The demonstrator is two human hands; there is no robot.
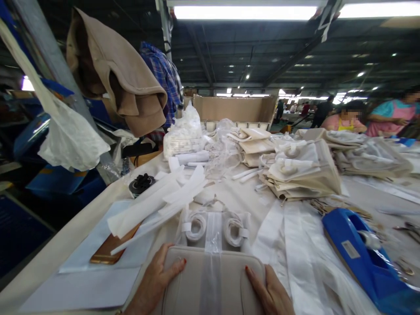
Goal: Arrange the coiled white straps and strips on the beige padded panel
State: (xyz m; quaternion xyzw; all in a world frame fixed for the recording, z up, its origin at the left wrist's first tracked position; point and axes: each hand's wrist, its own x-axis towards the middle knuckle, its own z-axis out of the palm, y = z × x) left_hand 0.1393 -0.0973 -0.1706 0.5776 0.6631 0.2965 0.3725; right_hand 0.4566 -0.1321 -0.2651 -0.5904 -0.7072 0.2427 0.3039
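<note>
A light beige handbag point(188, 286) lies in front of me at the bottom of the head view. My left hand point(157, 278) grips its left side, thumb on top. On its right side my right hand point(271, 286) holds on in the same way, and the fingers under the bag are hidden. A clear plastic strip point(211, 271) runs down the middle of the bag. Beyond its far edge, two coiled white straps point(197, 227) lie on either side of that strip.
To the right stands a blue tape dispenser point(354, 258), with scissors point(411, 229) farther right. Stacked beige bags point(305, 175) sit behind. White paper strips point(157, 205) partly cover a phone point(113, 249) at left. A brown coat point(121, 74) hangs above. Co-workers point(351, 116) are at far right.
</note>
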